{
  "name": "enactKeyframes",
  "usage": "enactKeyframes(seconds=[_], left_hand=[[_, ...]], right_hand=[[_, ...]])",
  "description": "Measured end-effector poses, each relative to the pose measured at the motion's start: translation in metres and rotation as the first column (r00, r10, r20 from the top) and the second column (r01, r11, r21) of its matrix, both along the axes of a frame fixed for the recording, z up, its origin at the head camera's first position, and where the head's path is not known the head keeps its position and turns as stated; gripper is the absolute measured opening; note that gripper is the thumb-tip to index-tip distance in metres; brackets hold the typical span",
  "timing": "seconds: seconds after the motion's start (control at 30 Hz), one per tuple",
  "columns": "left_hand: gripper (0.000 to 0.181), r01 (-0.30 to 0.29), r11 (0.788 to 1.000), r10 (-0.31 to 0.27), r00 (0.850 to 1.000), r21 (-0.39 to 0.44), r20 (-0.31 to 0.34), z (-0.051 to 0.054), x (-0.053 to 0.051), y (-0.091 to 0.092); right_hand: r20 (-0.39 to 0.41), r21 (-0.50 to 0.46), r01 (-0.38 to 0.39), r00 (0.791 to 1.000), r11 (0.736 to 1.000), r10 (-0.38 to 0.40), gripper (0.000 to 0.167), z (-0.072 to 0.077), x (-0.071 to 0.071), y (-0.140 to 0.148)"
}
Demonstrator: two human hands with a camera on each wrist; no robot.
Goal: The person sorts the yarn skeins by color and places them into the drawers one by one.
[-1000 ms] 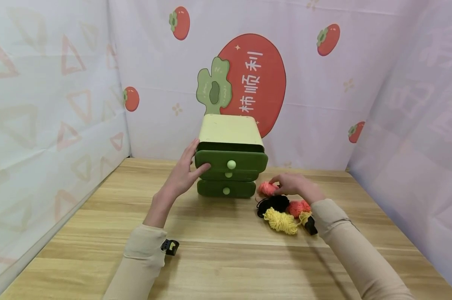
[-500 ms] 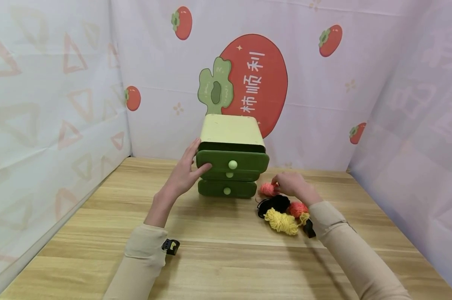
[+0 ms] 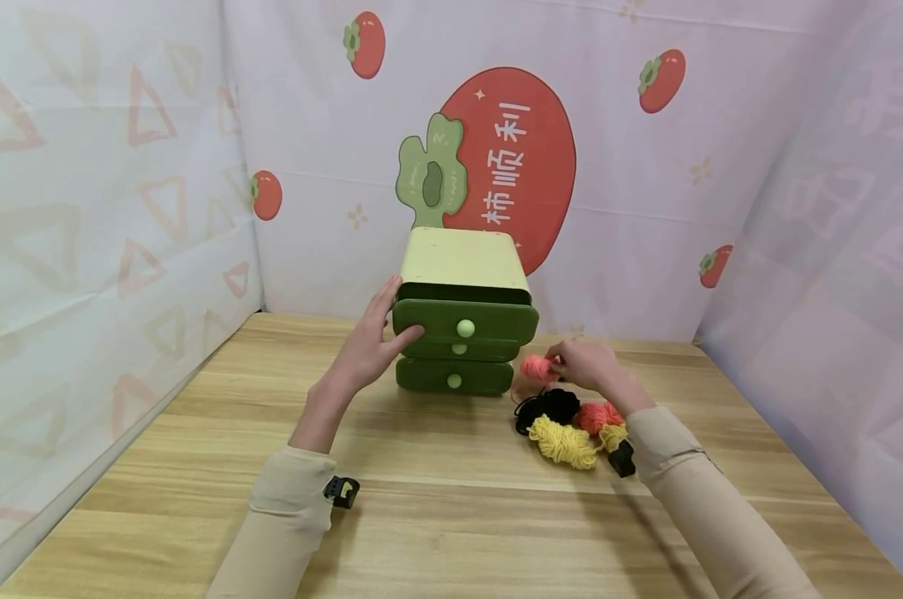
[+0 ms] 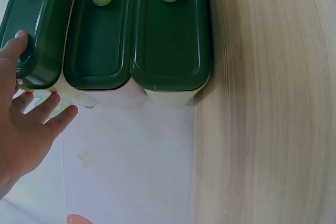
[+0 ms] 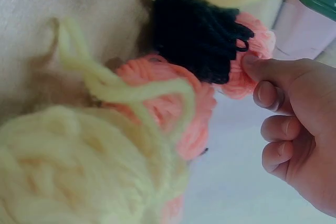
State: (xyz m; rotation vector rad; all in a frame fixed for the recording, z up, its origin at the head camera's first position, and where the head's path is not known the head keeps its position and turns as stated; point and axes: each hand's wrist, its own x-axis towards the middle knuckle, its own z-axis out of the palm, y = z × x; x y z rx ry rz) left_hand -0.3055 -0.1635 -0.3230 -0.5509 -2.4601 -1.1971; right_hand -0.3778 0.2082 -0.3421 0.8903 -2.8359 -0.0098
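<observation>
A small cabinet with a cream top (image 3: 462, 256) and three green drawers stands at the back of the table; its top drawer (image 3: 489, 323) is pulled partly out. My left hand (image 3: 367, 348) rests on the cabinet's left side, fingers extended and thumb against the top drawer's front. In the left wrist view, the thumb lies on the green drawer front (image 4: 39, 30). My right hand (image 3: 588, 366) pinches a coral-pink yarn skein (image 3: 535, 368) between thumb and fingers, right of the cabinet. In the right wrist view, a black skein (image 5: 191, 32) partly covers that pink one.
Near the right hand lie a black skein (image 3: 558, 408), a yellow skein (image 3: 564, 441), a second pink skein (image 3: 598, 416) and another bit of yellow yarn (image 3: 613, 436). White printed cloth walls surround the wooden table (image 3: 436, 532).
My right hand has risen slightly, and the pink skein has come up a little with it. The left hand keeps its place on the cabinet.
</observation>
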Motion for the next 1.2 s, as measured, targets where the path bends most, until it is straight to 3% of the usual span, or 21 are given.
enactKeyframes(seconds=[0.3,0.73,1.07,1.2], left_hand=[[0.086,0.003,1.0,-0.003,1.0,0.007,0.007,0.001,0.0,0.0],[0.086,-0.003,1.0,0.003,1.0,0.0,0.002,0.0,0.0,0.0],[0.086,0.0,1.0,0.0,1.0,0.003,-0.001,0.0,0.0,0.0],[0.086,-0.002,1.0,0.002,1.0,0.001,-0.001,-0.001,0.0,0.0]], right_hand=[[-0.065,-0.092,0.03,0.997,0.995,-0.036,0.016,0.019,0.008,0.002],[-0.172,-0.242,-0.017,0.985,0.97,-0.026,0.019,0.048,0.022,0.005],[-0.269,-0.317,-0.052,0.963,0.947,-0.037,0.019,0.071,0.034,0.003],[-0.337,-0.346,-0.077,0.94,0.935,-0.048,0.018,0.08,0.039,0.001]])
